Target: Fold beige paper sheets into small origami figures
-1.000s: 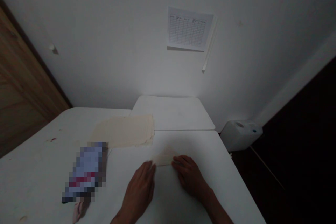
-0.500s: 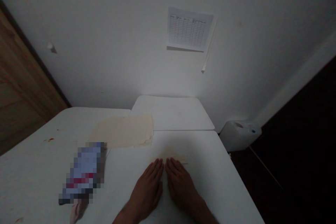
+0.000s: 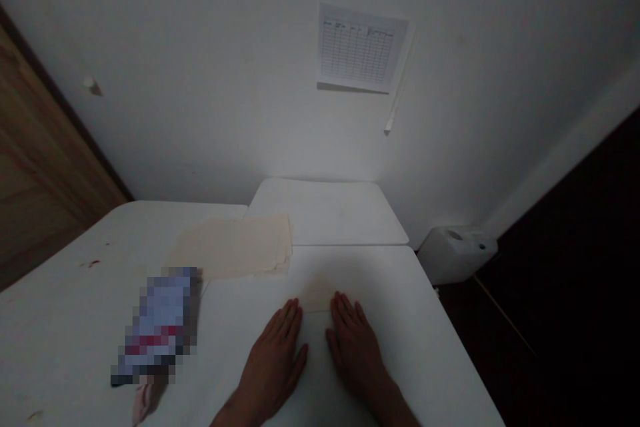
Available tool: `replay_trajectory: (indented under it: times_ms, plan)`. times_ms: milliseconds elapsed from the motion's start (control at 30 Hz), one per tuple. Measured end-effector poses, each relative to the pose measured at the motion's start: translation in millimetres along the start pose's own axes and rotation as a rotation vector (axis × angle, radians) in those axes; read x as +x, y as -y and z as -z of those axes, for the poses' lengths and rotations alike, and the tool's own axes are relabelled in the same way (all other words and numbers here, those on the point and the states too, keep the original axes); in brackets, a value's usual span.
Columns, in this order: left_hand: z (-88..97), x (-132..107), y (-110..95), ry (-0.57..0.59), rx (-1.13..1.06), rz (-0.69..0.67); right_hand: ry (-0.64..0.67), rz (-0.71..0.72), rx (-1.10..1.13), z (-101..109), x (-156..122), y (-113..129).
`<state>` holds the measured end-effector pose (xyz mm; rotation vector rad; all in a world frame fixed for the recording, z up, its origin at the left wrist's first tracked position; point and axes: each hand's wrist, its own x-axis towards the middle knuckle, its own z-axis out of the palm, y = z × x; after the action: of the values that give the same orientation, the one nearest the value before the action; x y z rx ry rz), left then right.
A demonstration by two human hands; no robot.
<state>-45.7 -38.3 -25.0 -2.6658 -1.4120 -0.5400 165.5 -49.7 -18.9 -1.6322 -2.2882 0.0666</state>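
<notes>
A small, pale beige, paper-like piece (image 3: 317, 300) lies flat on the white table (image 3: 430, 360), its straight lower edge showing between my hands. Above that edge it seems to narrow to a faint point. My left hand (image 3: 274, 355) rests flat, fingertips at the left end of the piece. On the other end lie the fingertips of my right hand (image 3: 356, 347), also flat with the fingers stretched forward. Neither hand grips anything. The fingertips cover the ends of the piece.
Larger thin beige sheets (image 3: 235, 247) lie to the left, near a pixelated blue-and-red packet (image 3: 163, 317). Behind is a raised white panel (image 3: 330, 210) against the wall. A printed table sheet (image 3: 357, 47) hangs above. A white plastic canister (image 3: 450, 257) stands beyond the table's right edge.
My hands have slid apart, left hand to the left and right hand to the right, uncovering the middle of the beige piece. The view has shifted slightly.
</notes>
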Motion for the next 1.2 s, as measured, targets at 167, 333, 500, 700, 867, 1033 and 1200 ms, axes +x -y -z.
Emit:
replay_trajectory:
  times_ms: [167, 333, 500, 700, 867, 1033, 1200]
  plan:
    - [4.4, -0.7, 3.9, -0.007, 0.095, 0.002, 0.094, -0.096, -0.038, 9.3, -6.6, -22.7]
    - [6.3, -2.1, 6.0, -0.033, 0.167, -0.002, 0.074, -0.132, -0.041, 10.2, -10.5, -29.5]
    - [1.0, -5.2, 6.0, -0.079, 0.186, 0.062, 0.053, -0.135, -0.043, 5.9, -10.5, -29.0]
    - [-5.5, 11.1, -14.3, -0.043, 0.124, -0.023, 0.019, -0.125, -0.031, 1.3, -10.9, -30.8]
    - [-13.3, 32.0, -36.2, 0.060, 0.015, -0.140, 0.029, -0.111, -0.061, -1.5, -10.9, -32.5]
    - [-18.6, 31.5, -31.8, 0.046, -0.005, -0.116, 0.034, -0.112, -0.075, -0.2, -10.2, -32.2]
    - [-15.5, 15.3, -5.9, -0.034, 0.077, -0.022, 0.072, -0.140, -0.080, 3.9, -10.1, -28.4]
